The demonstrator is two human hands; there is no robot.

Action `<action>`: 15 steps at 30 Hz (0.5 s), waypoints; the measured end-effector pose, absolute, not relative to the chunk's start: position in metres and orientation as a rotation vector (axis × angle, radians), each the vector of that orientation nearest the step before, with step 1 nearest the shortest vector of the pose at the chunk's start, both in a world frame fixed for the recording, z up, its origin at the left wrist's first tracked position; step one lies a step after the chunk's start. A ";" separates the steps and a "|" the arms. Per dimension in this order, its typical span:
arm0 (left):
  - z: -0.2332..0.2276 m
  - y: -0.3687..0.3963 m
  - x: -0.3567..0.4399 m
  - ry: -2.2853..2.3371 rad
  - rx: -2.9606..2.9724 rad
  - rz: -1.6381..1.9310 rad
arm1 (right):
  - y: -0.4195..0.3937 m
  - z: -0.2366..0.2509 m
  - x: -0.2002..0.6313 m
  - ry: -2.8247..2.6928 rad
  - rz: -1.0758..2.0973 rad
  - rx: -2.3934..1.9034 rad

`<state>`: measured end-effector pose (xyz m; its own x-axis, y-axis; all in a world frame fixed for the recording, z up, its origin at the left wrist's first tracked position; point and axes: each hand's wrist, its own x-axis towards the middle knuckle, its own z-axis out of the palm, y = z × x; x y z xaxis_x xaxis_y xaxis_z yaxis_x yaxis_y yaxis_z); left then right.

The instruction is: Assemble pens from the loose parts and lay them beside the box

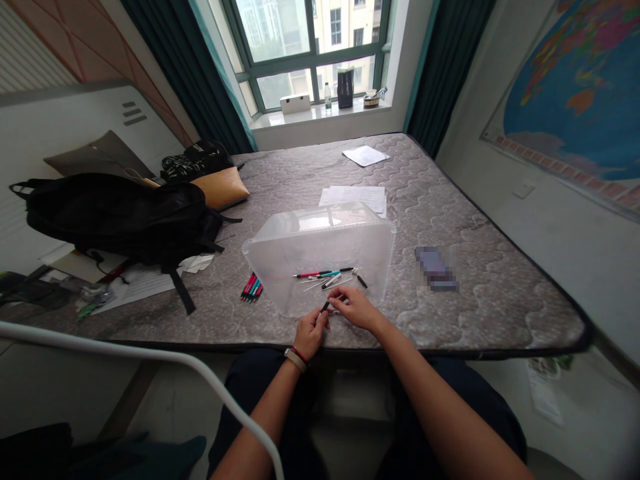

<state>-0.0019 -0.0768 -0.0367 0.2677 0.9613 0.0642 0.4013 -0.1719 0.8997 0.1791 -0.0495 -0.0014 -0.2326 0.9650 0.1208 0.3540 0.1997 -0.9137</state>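
My left hand (311, 331) is closed around a dark pen barrel (325, 307) at the near edge of the mattress. The fingertips of my right hand (353, 305) pinch the upper end of the same piece. Just beyond both hands a clear plastic bin (280, 257) lies on its side, its opening facing me. Inside it are a red and black pen (313, 274), a black cap-like piece (361, 281) and several thin white and blue pen parts. Left of the bin, several red and teal pens (251, 289) lie in a bundle.
The quilted mattress (475, 287) serves as the work surface. Right of the bin is a phone-like, pixelated object (437, 268). Papers (357, 195) lie behind the bin, another sheet (365, 156) farther back. A black backpack (115, 217) stands at left. A white curved tube (190, 363) crosses the lower left.
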 end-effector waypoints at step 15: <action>-0.029 -0.078 0.000 1.285 1.764 0.858 | -0.053 -0.001 0.174 -1.689 1.069 -1.200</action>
